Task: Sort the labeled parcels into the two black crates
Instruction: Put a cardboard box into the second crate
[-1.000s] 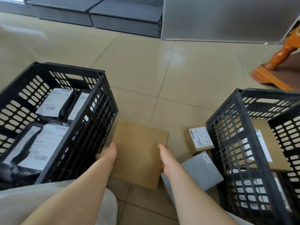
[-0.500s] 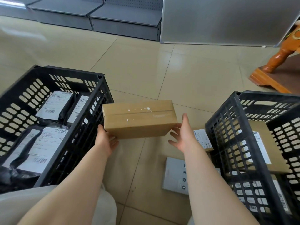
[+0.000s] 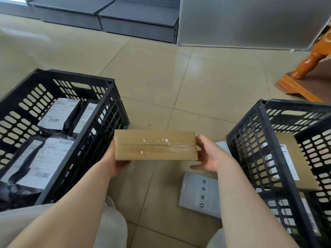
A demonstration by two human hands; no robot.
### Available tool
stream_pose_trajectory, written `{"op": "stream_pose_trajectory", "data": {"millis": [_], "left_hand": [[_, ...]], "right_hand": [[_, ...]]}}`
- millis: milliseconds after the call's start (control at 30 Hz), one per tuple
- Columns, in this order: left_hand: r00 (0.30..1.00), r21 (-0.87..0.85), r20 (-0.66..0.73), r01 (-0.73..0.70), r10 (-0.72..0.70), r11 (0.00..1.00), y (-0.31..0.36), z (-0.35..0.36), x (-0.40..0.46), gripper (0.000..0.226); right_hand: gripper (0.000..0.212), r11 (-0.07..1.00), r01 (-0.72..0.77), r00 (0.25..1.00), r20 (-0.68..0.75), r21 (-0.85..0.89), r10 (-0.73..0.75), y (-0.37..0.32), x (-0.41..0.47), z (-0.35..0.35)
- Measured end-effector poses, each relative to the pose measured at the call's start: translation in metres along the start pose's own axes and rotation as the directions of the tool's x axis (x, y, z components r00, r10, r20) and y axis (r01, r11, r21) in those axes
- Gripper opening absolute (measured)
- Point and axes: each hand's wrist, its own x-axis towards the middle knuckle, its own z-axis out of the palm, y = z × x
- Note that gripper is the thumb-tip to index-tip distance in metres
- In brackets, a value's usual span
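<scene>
I hold a brown cardboard parcel (image 3: 155,145) above the floor between the two black crates, its taped side facing me and no label showing. My left hand (image 3: 113,161) grips its left end, fingers hidden beneath it. My right hand (image 3: 207,154) holds its right end, thumb on the near side. The left crate (image 3: 100,140) contains several black bagged parcels with white labels (image 3: 59,113). The right crate (image 3: 250,144) contains brown labeled boxes (image 3: 293,158). A grey flat parcel (image 3: 198,192) lies on the floor under my right forearm.
Tan tiled floor stretches ahead. Grey shelving bases (image 3: 136,17) and a grey panel (image 3: 250,20) stand at the back. An orange wooden furniture leg on a plinth (image 3: 308,72) is at the right. My light trousers show below both arms.
The brown parcel lay flat on the floor a second ago. Both hands lifted it and turned it so its taped side faces me; the right hand closed on its end.
</scene>
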Motion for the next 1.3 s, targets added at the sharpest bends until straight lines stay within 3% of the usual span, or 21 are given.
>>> {"op": "stream_pose_trajectory", "data": {"millis": [100,167,333,600,700,833,867,933,1000,1133,1200,1300], "left_hand": [[0.987,-0.073,0.025,0.158,-0.157,0.985,-0.013,-0.004,-0.002,0.068],[0.984,-0.057,0.020,0.177,-0.176,0.983,-0.017,-0.006,-0.005,0.072],[0.989,-0.051,0.054,0.141,-0.138,0.989,-0.016,-0.007,-0.013,0.052],[0.995,-0.004,0.073,0.063,-0.062,0.998,-0.005,0.009,-0.021,0.035],[0.996,0.072,0.091,0.009,-0.015,0.997,0.005,0.018,-0.028,0.034],[0.979,0.209,0.044,-0.202,0.197,0.957,0.027,0.028,-0.030,0.040],[0.971,0.231,0.057,-0.239,0.232,0.943,0.032,0.032,-0.033,0.039],[0.959,0.274,0.099,-0.283,0.266,0.919,0.040,0.038,-0.038,0.038],[0.950,0.312,0.133,-0.311,0.283,0.898,0.051,0.043,-0.044,0.035],[0.935,0.371,0.206,-0.348,0.289,0.861,0.084,0.053,-0.059,0.030],[0.924,0.400,0.264,-0.367,0.278,0.840,0.101,0.058,-0.065,0.029],[0.908,0.447,0.332,-0.389,0.254,0.805,0.120,0.064,-0.071,0.045]], "right_hand": [[0.032,0.998,0.039,0.999,-0.036,0.051,-0.037,-0.009,-0.001,-0.005],[0.045,0.997,0.058,0.998,-0.021,0.043,-0.057,-0.008,0.002,-0.004],[0.050,0.992,0.094,0.993,-0.059,-0.089,-0.100,0.013,0.011,0.007],[0.033,0.999,0.052,0.986,-0.157,0.008,-0.050,0.035,0.014,0.000],[0.050,0.999,0.051,0.982,-0.183,-0.019,-0.054,0.033,0.016,-0.002],[0.096,0.983,0.000,0.980,-0.196,-0.185,-0.037,0.033,0.014,0.002],[0.097,0.979,-0.012,0.985,-0.173,-0.201,-0.024,0.033,0.009,0.006],[0.074,0.993,-0.014,0.992,-0.128,-0.120,-0.001,0.037,-0.003,0.013],[0.053,0.998,0.005,0.996,-0.091,0.070,0.001,0.045,-0.009,0.011],[0.051,0.936,0.024,0.999,0.034,0.350,-0.038,0.063,-0.021,-0.003],[0.053,0.927,0.016,0.994,0.095,0.374,-0.055,0.064,-0.026,-0.011],[0.050,0.938,0.028,0.981,0.171,0.345,-0.092,0.051,-0.037,-0.021]]}}
